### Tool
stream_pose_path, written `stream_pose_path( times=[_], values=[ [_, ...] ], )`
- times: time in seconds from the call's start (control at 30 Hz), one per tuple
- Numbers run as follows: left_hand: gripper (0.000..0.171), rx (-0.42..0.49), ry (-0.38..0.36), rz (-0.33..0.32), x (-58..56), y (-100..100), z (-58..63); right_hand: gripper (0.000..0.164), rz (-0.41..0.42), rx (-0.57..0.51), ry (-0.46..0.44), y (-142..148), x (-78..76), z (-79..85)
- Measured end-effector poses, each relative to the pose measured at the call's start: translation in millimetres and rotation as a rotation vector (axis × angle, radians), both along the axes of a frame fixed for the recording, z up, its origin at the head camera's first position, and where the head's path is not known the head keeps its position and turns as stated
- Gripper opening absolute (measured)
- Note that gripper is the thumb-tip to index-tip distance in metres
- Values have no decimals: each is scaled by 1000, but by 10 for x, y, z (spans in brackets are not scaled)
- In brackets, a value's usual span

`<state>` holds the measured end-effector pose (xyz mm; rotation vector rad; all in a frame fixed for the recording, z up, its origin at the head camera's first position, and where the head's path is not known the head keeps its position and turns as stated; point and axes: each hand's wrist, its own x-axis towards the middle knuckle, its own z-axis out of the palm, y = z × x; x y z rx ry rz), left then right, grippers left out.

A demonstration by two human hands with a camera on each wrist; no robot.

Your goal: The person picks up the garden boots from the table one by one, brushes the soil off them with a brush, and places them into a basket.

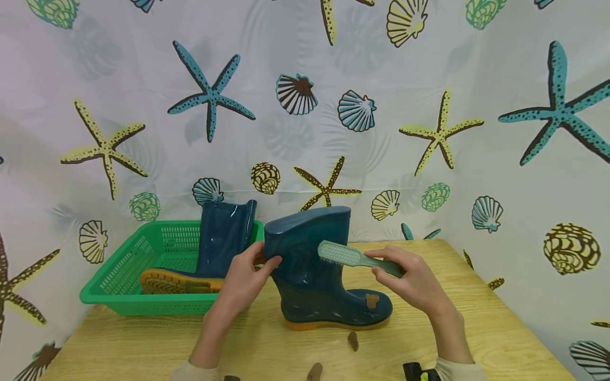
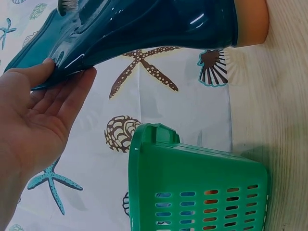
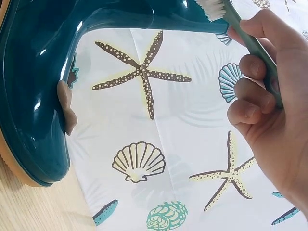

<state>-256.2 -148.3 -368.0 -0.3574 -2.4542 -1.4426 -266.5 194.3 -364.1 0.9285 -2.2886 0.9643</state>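
Observation:
A dark blue rubber boot [image 1: 305, 296] with an orange sole stands upright on the table, toe to the right. My left hand [image 1: 245, 276] grips the back edge of its shaft, near the top, thumb on the outside. In my right hand [image 1: 413, 276] is the handle of a pale green brush [image 1: 344, 255]. The brush's white bristles [image 3: 211, 8] face the boot, and its head overlaps the shaft in the head view. A brown lump [image 3: 66, 107] that looks like mud sticks to the top of the boot's toe.
A green plastic basket [image 1: 147, 306] stands to the left, holding a second blue boot [image 1: 224, 238] with its orange sole showing. Two brown pieces, a nearer one [image 1: 314, 371] and a farther one [image 1: 353, 341], lie on the wooden table. A patterned curtain [image 1: 305, 143] hangs behind.

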Motion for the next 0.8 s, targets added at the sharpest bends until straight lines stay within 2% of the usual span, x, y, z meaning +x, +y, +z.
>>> stream_pose_path(
  times=[0.27,0.43,0.8],
  values=[
    [10,8,72,80,-21,-32,-2,33,-6,8,-17,27,2,-9],
    [10,7,98,132,-20,-108,17,33,-10,19,-32,33,-3,-18],
    [13,49,85,195,-11,-234,46,31,-3,45,-57,31,-9,-19]
  ],
)
